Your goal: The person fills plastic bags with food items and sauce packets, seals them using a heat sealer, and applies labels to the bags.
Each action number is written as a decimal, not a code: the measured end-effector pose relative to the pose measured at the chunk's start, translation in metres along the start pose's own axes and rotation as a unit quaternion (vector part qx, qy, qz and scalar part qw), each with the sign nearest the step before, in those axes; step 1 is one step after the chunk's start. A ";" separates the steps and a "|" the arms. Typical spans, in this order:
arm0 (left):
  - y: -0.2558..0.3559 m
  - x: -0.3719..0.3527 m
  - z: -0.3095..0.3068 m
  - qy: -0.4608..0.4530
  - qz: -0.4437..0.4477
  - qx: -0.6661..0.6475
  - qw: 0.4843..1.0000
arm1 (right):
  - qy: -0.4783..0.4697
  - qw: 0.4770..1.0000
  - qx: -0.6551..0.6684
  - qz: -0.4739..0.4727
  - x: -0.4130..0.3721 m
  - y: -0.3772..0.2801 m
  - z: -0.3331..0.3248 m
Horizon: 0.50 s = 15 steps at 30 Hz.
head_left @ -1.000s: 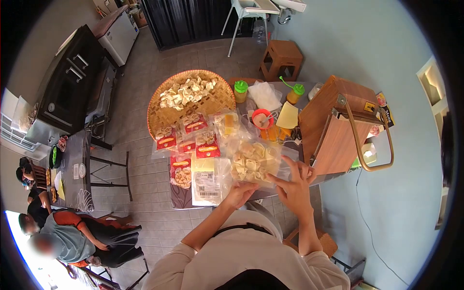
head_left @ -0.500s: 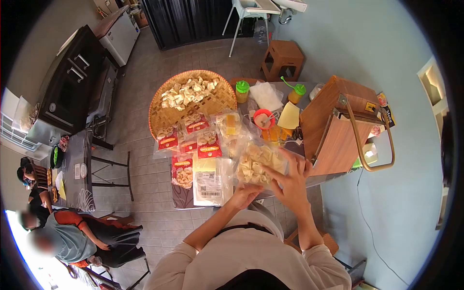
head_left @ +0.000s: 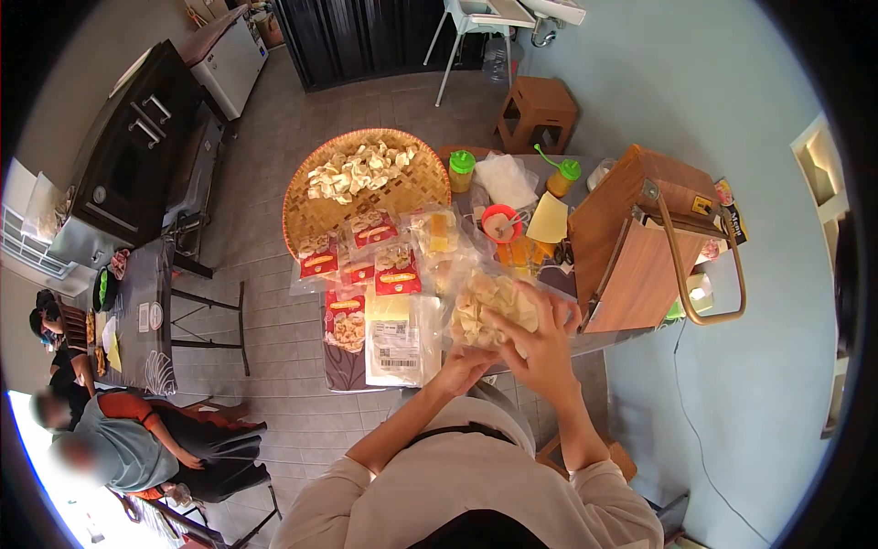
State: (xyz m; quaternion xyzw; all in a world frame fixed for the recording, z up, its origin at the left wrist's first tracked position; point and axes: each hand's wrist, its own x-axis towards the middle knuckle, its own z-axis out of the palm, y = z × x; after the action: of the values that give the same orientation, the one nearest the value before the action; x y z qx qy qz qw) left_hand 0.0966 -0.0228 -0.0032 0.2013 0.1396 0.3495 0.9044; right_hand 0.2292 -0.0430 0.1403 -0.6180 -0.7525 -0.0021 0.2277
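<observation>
A clear plastic bag of pale dumplings [head_left: 489,311] lies at the table's near edge, in front of me. My left hand [head_left: 465,369] grips the bag's lower left corner with bent fingers. On the bag's right side rests my right hand [head_left: 540,343], its fingers spread over the dumplings. Just left of the bag is a white package with a printed label [head_left: 395,343]. Red-labelled packets [head_left: 395,270] are grouped beyond it, some over the rim of a round woven tray [head_left: 302,197] that holds more dumplings [head_left: 357,172].
Beyond the bag stand green-lidded bottles [head_left: 461,172], a red bowl [head_left: 500,223] and yellow paper [head_left: 547,218]. A wooden box with a curved handle [head_left: 631,247] occupies the table's right end. Two people [head_left: 137,439] sit at another table [head_left: 146,320] on the left.
The fingers of my right hand have shifted slightly over the bag. The whole view has moved a little. My left hand stays at the bag's corner.
</observation>
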 end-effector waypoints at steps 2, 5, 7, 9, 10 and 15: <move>-0.008 -0.002 -0.008 -0.008 -0.009 0.009 1.000 | 0.018 1.000 0.002 0.017 0.005 -0.002 0.003; -0.013 -0.004 -0.008 -0.001 0.006 0.030 1.000 | -0.013 0.998 -0.057 0.038 0.009 -0.004 0.010; -0.012 -0.004 -0.002 -0.016 0.034 -0.017 0.999 | 0.011 1.000 -0.001 0.015 0.009 -0.008 0.010; -0.018 -0.005 -0.020 -0.034 0.021 0.001 0.999 | -0.002 1.000 -0.008 -0.001 0.008 -0.010 0.014; -0.017 -0.005 -0.022 -0.052 0.006 0.020 0.998 | -0.016 1.000 -0.016 -0.015 0.007 -0.010 0.016; -0.011 -0.011 -0.011 0.014 0.011 -0.035 0.999 | -0.056 0.998 0.011 -0.035 0.004 -0.015 0.018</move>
State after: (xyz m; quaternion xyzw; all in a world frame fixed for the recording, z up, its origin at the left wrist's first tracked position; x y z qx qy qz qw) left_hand 0.0911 -0.0346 -0.0163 0.1659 0.1375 0.3667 0.9051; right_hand 0.2089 -0.0378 0.1296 -0.5880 -0.7851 0.0332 0.1917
